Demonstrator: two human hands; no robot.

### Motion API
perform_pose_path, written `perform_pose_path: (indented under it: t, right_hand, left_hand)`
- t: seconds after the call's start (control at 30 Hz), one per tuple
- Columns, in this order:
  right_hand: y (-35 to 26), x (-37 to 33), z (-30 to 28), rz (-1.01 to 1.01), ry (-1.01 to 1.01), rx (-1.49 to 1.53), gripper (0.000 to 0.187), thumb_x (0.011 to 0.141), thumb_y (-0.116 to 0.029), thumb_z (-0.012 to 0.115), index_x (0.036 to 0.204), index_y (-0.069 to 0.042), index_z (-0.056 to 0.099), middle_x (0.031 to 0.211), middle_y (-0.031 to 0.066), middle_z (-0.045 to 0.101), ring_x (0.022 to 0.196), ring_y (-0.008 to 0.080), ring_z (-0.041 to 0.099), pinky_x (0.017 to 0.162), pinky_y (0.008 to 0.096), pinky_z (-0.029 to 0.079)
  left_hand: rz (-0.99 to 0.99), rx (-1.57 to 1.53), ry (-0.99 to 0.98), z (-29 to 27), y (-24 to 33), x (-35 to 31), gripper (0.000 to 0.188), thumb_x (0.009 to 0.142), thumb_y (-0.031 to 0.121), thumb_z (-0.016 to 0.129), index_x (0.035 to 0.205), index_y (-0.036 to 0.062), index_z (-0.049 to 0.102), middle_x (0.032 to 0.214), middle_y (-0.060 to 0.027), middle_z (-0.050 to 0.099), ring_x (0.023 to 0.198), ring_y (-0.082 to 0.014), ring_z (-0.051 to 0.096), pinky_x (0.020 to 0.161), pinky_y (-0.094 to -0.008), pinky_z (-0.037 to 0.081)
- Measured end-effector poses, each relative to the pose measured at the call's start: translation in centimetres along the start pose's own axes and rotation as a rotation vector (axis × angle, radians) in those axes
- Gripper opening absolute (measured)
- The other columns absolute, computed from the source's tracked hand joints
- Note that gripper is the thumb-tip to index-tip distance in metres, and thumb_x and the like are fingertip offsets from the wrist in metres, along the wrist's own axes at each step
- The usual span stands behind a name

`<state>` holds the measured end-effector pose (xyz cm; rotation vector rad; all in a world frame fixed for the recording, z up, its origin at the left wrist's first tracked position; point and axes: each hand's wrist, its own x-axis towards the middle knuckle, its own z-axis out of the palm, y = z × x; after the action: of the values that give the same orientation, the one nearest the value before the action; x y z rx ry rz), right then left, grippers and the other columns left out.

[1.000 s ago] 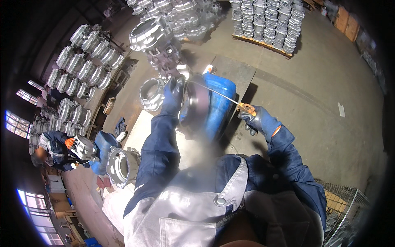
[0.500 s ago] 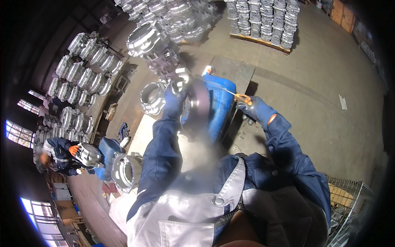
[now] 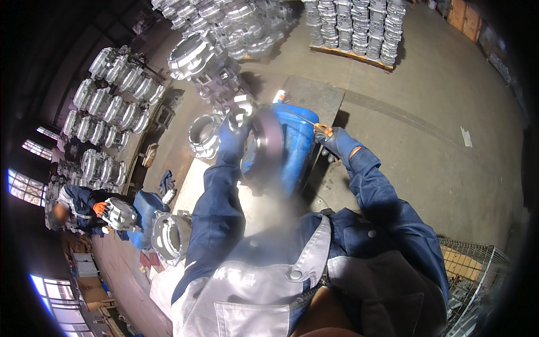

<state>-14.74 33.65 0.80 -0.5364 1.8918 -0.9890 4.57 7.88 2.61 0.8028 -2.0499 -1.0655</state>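
A round metal casting, its broad ring dark and partly blurred, leans on a blue plastic drum. My left hand, in a blue glove, is closed on the casting's silvery upper left part. In my blue-gloved right hand, at the drum's right side, is a thin-shafted hand tool with an orange-yellow handle. Its shaft points up and left across the drum toward the casting. Where the tip ends I cannot make out. A hazy smear hides the casting's near side.
Left of the casting stands another ring-shaped casting, with a taller casting stack behind. A white-and-orange bottle is beyond the drum. At lower left a co-worker handles a casting. A wire basket stands at right.
My right hand has moved a little left with the tool, its shaft reaching further toward the casting. My left hand keeps its hold. The whole view has shifted slightly.
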Motion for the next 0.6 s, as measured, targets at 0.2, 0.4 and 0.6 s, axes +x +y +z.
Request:
perform_pose_path:
  t: [0.2,0.4,0.6]
  right_hand:
    - [2.9,1.6,-0.9,-0.28,0.026,-0.19,0.051,0.094,-0.046,0.054,0.136,-0.017,0.051,0.106,0.0052,0.062,0.075,0.0187,0.064,0.062,0.033,0.053]
    - [3.6,2.4,0.6,-0.321,-0.03,0.131,0.038,0.093,-0.035,0.061,0.126,-0.017,0.059,0.088,0.001,0.064,0.058,0.0134,0.061,0.039,0.0331,0.052]
    - [1.6,1.4,-0.1,-0.163,-0.107,0.05,0.043,0.094,-0.041,0.057,0.131,-0.019,0.055,0.103,0.0029,0.059,0.073,0.0174,0.059,0.052,0.0358,0.052]
  left_hand:
    - [-0.027,-0.155,0.0,0.1,-0.1,-0.2,0.029,0.083,0.012,0.075,0.11,0.0089,0.064,0.102,-0.0031,0.065,0.095,-0.013,0.057,0.085,-0.0284,0.045]
    - [-0.007,-0.017,-0.01,-0.2,-0.5,-0.1,0.033,0.087,0.028,0.071,0.111,0.0077,0.062,0.099,-0.0051,0.062,0.092,-0.0166,0.055,0.082,-0.0318,0.046]
    - [0.01,0.028,0.004,0.0,-1.6,0.9,0.027,0.086,0.015,0.071,0.11,0.0061,0.062,0.094,-0.0035,0.064,0.083,-0.0125,0.058,0.074,-0.0284,0.048]
